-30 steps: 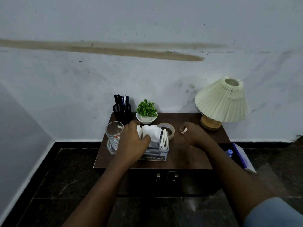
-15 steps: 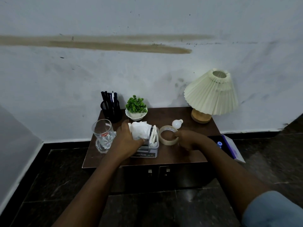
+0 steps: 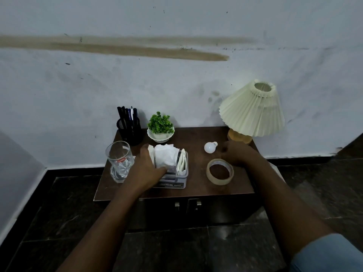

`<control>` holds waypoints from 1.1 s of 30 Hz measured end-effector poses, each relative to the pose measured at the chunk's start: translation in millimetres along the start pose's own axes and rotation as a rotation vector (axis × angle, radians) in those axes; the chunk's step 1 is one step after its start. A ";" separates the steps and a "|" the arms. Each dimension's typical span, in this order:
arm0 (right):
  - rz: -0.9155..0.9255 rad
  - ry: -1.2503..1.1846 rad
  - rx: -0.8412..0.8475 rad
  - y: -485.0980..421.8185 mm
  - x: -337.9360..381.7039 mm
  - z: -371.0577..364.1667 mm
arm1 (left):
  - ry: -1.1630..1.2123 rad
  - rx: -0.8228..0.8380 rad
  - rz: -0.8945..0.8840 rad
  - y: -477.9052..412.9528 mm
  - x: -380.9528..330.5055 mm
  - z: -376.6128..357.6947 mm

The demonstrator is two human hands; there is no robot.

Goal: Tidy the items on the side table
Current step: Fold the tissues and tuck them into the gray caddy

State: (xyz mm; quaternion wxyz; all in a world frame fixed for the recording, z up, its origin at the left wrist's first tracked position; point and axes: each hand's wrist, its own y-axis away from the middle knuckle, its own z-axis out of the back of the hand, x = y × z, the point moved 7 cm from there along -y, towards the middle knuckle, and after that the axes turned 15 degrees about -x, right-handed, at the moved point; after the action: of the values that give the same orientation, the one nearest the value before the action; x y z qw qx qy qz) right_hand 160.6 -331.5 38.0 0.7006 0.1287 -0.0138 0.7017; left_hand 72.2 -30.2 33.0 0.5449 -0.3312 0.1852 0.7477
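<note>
- The right hand (image 3: 237, 154) shows me only its back. Its fingers curl downward in shadow, so I cannot tell whether it grasps anything.
- The left hand (image 3: 146, 167) covers the left end of the tissue holder (image 3: 177, 178). The label on the holder's front is too small to read.
- The lamp (image 3: 253, 110) has its shade tilted, and its wooden base is partly behind the right hand.
- The pens in the pen cup (image 3: 130, 131) overlap, so I cannot count them.
- I count one glass (image 3: 119, 160), one potted plant (image 3: 160, 126), one bulb (image 3: 209, 147) and one tape roll (image 3: 220, 171). All stand or lie on the side table (image 3: 196, 189).
- The left hand clasps the tissue holder, fingers behind the white tissues (image 3: 166, 157) and thumb at their front. The holder sits front and centre, just beside the glass.
- The right hand hovers between bulb, tape roll and lamp base, near the bulb.
</note>
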 end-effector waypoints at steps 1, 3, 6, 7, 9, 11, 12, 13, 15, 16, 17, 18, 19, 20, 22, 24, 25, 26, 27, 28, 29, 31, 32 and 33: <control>-0.005 -0.081 -0.128 -5.5 5.6 0.4 | 0.000 0.006 0.002 0.2 1.9 -0.9; -0.025 -0.196 -0.193 -13.3 15.0 -17.5 | 0.001 0.020 0.008 1.9 4.4 -3.1; -0.050 -0.128 -0.114 -22.8 24.6 -56.6 | 0.025 0.028 -0.008 1.5 3.0 -4.5; -0.060 -0.093 -0.142 -23.8 25.2 -60.9 | 0.034 0.035 -0.019 1.1 1.8 -5.0; -0.046 -0.023 -0.256 -26.0 24.3 -59.1 | 0.037 0.052 -0.038 0.7 -0.1 -5.9; -0.030 0.001 -0.320 -25.9 19.7 -48.7 | 0.035 0.058 -0.044 0.2 -1.3 -6.2; -0.011 -0.014 -0.329 -27.1 16.9 -43.4 | 0.038 0.060 -0.045 -0.4 -1.3 -6.2; 0.017 -0.038 -0.333 -26.1 15.0 -36.7 | 0.042 0.063 -0.041 -0.4 -1.1 -6.6; 0.108 -0.129 -0.342 -20.8 15.9 -19.9 | 0.050 0.061 -0.027 -0.8 -0.6 -7.1; 0.152 -0.198 -0.349 -17.2 16.2 -12.1 | 0.054 0.060 -0.020 -1.1 -0.5 -7.8; 0.169 -0.256 -0.351 -12.3 15.3 -5.1 | 0.060 0.062 -0.013 -1.7 -0.5 -8.2; 0.173 -0.292 -0.329 -7.2 11.6 -0.2 | 0.068 0.067 -0.009 -1.1 -1.7 -9.2; 0.171 -0.303 -0.290 -2.3 9.6 3.6 | 0.075 0.075 -0.006 -0.9 -3.0 -9.6; 0.185 -0.286 -0.231 2.4 8.3 4.7 | 0.080 0.084 -0.004 -0.7 -3.8 -10.1; 0.199 -0.175 -0.079 11.1 7.7 0.0 | 0.080 0.101 0.005 -0.6 -4.4 -10.6; 0.207 -0.077 0.044 18.5 6.9 -9.4 | 0.076 0.113 0.015 0.2 -4.4 -9.5; 0.210 -0.048 0.073 20.8 7.4 -13.0 | 0.075 0.119 0.018 0.5 -4.4 -9.4; 0.212 -0.026 0.086 22.8 9.0 -14.5 | 0.074 0.125 0.021 0.5 -4.0 -9.7; 0.208 0.004 0.093 22.5 9.3 -17.2 | 0.073 0.131 0.026 0.8 -3.8 -10.1; 0.198 0.037 0.102 22.5 9.7 -19.3 | 0.071 0.134 0.026 0.8 -3.7 -10.8; 0.188 0.068 0.118 22.6 9.5 -21.5 | 0.068 0.133 0.024 0.7 -3.8 -11.3; 0.148 0.082 0.157 22.5 7.8 -26.3 | 0.058 0.126 0.014 0.2 -4.8 -12.2; 0.128 0.078 0.169 22.7 6.6 -27.6 | 0.056 0.119 0.014 -0.1 -4.9 -12.7; 0.116 0.069 0.175 23.0 5.5 -27.7 | 0.060 0.110 0.021 -0.6 -5.0 -13.2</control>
State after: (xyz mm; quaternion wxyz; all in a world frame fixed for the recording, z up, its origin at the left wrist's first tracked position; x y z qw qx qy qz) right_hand 133.6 -321.0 16.1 0.6450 0.1642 0.0645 0.7436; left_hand 77.6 -41.9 27.2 0.5486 -0.3208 0.2458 0.7319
